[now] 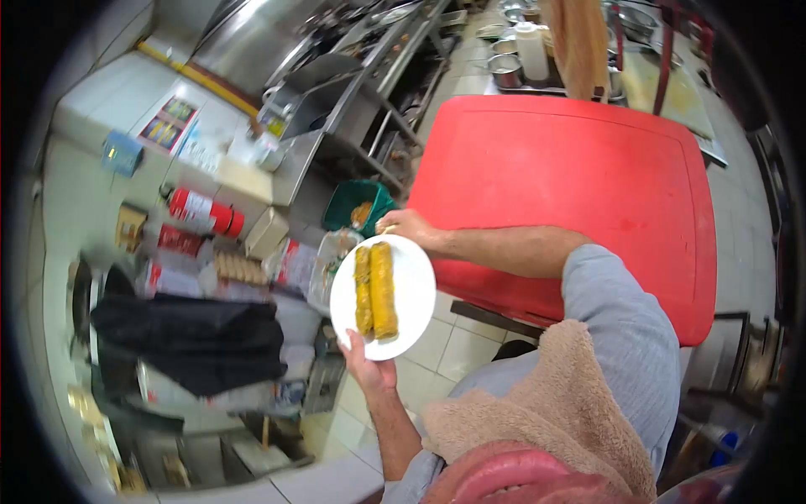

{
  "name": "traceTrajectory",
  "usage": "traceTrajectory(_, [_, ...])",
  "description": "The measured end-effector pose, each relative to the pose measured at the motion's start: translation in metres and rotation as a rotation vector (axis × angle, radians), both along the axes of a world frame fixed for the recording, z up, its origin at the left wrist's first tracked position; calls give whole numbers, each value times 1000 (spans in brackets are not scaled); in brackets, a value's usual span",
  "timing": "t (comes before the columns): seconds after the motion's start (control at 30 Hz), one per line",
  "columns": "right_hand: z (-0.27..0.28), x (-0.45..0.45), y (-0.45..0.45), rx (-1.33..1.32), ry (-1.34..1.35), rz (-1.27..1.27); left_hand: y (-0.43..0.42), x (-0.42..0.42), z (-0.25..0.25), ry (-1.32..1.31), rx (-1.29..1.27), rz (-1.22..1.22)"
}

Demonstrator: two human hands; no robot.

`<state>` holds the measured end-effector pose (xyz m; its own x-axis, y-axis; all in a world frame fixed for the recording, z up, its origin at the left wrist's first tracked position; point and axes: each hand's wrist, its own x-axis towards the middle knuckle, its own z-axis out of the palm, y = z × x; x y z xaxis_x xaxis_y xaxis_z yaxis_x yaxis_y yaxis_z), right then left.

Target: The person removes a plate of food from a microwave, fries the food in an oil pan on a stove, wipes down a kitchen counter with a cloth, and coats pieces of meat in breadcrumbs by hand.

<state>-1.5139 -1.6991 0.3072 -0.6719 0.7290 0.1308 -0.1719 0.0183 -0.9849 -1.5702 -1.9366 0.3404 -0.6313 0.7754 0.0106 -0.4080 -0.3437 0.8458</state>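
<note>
A white plate carries two long yellow rolls lying side by side; one looks thinner and rougher, with dark flecks. My left hand grips the plate's near rim, thumb on top and the other fingers mostly hidden underneath. Past the far rim, my right hand has its fingers curled together. Part of that hand is covered by the plate, and whatever its fingers pinch is too small to make out. My right forearm reaches across the corner of a red lid-like surface.
Beyond the plate stand a green-lined bin with food scraps and a whitish tub. A fire extinguisher, egg trays and a black cloth are farther left. Steel counters run behind; a squeeze bottle stands past the red surface.
</note>
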Motion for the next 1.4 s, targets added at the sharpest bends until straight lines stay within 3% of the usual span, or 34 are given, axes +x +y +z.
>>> traceTrajectory(0.23, [0, -87, 83, -125, 0, -168, 106, -122, 5, -18, -51, -139])
traceTrajectory(0.47, [-16, -141, 187, -247, -26, -389, 247, -248, -32, -99, -45, -473])
traceTrajectory(0.6, [-21, -153, 227, -242, 18, -516, 313, -285, -18, -81, -70, -628])
traceTrajectory(0.67, [-13, -154, 239, -360, 165, -572, 348, -299, -13, -93, -49, -712])
traceTrajectory(0.9, [-21, -136, 331, -263, 97, -868, 491, -309, -38, -155, -29, -968])
traceTrajectory(1.13, [-33, -137, 495, -254, 6, -813, 635, -306, -46, -160, -19, -906])
traceTrajectory(1.3, [-19, -143, 605, -329, 75, -723, 745, -305, -53, -230, -13, -830])
traceTrajectory(1.4, [-46, -137, 684, -334, 186, -700, 811, -291, -58, -241, -8, -751])
